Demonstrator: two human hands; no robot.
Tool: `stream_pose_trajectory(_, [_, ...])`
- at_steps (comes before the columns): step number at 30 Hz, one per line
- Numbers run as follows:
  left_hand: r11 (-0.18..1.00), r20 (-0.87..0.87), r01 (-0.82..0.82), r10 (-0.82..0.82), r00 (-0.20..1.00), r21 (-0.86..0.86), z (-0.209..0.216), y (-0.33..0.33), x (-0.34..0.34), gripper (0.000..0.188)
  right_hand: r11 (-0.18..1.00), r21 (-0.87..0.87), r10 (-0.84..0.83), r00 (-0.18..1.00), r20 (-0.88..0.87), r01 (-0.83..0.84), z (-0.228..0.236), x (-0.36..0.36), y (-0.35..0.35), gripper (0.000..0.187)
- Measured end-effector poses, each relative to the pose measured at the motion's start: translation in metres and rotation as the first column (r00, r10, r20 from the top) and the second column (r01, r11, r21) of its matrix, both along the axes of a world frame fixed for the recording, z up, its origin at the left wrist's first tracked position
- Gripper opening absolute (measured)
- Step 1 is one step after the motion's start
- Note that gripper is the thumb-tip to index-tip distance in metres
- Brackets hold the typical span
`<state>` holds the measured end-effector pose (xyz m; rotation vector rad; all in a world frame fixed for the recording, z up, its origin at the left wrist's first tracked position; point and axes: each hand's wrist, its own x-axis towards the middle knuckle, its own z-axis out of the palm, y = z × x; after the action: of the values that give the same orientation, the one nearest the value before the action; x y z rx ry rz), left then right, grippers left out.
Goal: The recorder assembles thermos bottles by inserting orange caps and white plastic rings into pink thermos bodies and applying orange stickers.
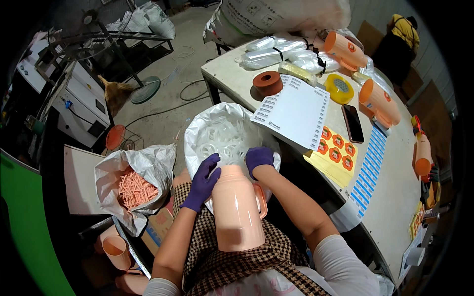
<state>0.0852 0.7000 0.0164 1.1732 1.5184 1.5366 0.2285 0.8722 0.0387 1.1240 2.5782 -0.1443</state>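
Observation:
A glossy peach plastic jug [238, 214] with a side handle lies across my lap on a checked apron, its narrower neck pointing away from me. At the left of that neck is my left hand [201, 183] in a purple glove, thumb and fingers apart, the thumb close to or touching the jug. Beyond the jug stands a white sack [193, 132] full of translucent plastic rings [224, 140]. My right hand [260, 162], also in a purple glove, is curled at the right side of the rings; its fingertips are hidden, and what they hold cannot be made out.
A table [229, 66] on the right bears a brown tape roll [267, 83], yellow tape [338, 89], label sheets [291, 111], a phone [352, 123] and peach jugs [380, 102]. To the left sits a sack of peach strips [136, 190]. A person [400, 44] stands at the back right.

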Motion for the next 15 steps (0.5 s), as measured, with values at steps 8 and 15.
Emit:
stream_pose_trajectory(8, [0.979, -0.152, -0.152, 0.171, 0.973, 0.133, 0.054, -0.023, 0.017, 0.039, 0.992, 0.116, -0.022, 0.98, -0.196, 0.045, 0.033, 0.017, -0.014, 0.034])
stream_pose_trajectory(15, [0.969, -0.504, 0.193, -0.092, 0.859, 0.153, 0.143, -0.023, 0.046, 0.027, 0.995, 0.073, -0.036, 0.951, -0.307, 0.061, 0.087, 0.12, -0.048, 0.037])
